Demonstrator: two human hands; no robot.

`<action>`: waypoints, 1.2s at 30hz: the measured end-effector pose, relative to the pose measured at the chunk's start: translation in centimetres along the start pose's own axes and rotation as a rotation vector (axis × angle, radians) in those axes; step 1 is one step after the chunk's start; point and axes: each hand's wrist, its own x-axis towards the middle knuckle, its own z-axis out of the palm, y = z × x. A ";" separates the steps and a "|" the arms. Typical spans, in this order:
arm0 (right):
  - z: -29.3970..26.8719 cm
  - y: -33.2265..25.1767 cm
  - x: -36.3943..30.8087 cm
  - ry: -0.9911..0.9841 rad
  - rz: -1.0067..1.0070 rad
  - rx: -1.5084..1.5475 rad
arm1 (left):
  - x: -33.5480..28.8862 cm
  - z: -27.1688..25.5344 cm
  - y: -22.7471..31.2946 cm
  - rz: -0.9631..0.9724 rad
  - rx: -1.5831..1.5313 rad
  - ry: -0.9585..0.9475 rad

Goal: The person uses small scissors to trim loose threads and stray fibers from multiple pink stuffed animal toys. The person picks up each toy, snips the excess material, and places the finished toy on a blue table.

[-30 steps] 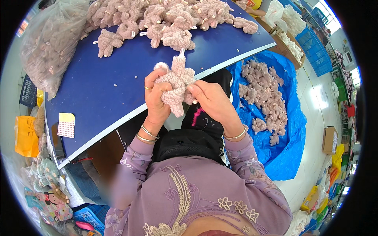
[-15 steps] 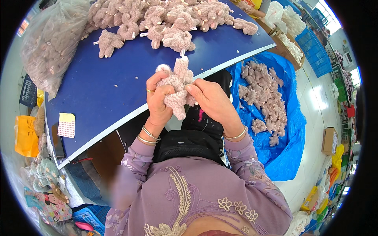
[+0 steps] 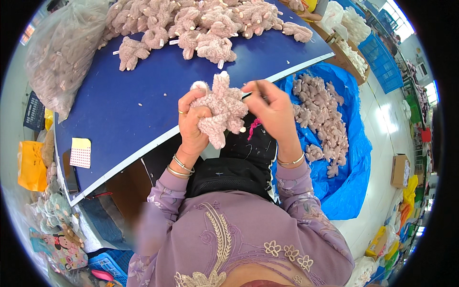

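A fluffy pale pink plush toy (image 3: 224,112) with stubby limbs and whitish tips is held up over the table's near edge. My left hand (image 3: 193,126) is closed round its left side, thumb and fingers pinching the fabric. Just right of the toy, my right hand (image 3: 275,112) is closed with the fingertips together. A small thin dark tool (image 3: 246,95) sticks out from them toward the toy; its kind is mostly hidden. A bright pink knotted cord (image 3: 254,128) hangs below that hand, and I cannot tell what it is fastened to.
Many similar toys lie heaped on the blue table (image 3: 119,105). A clear bag (image 3: 67,52) of toys stands at the left, near a sticker sheet (image 3: 80,152). To the right, a blue plastic sheet (image 3: 351,191) holds more toys. Another person's arm (image 3: 313,16) shows at the far right.
My right hand has pulled back from the toy to the right, exposing the dark tool and more of the pink cord. The toy's right side has come into view; my left hand keeps its grip.
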 end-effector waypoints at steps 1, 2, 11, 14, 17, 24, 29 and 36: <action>0.2 -0.3 0.1 -0.131 0.009 -0.075 | -0.1 0.1 0.1 -0.005 -0.002 -0.014; 0.9 0.4 0.4 -0.165 -0.069 -0.097 | -0.1 0.2 0.0 0.011 0.007 -0.022; -7.1 5.4 4.6 0.496 0.030 -0.263 | 0.0 -0.8 -0.8 -0.113 -0.056 0.063; -3.5 2.5 2.4 0.154 0.019 -0.173 | -0.3 -0.1 -0.8 -0.116 -0.066 0.060; 0.1 1.9 1.4 -0.175 -0.068 -0.110 | -0.1 0.4 -0.4 -0.092 -0.090 0.017; -7.1 6.4 5.7 0.432 0.076 -0.406 | -0.3 -1.0 -0.8 -0.157 -0.183 0.058; -4.0 5.0 3.4 0.185 -0.169 -0.183 | -0.4 -0.4 -1.2 -0.179 -0.291 0.087; -1.1 2.1 1.7 -0.260 -0.258 -0.200 | -0.1 -0.5 -1.3 -0.184 -0.330 0.104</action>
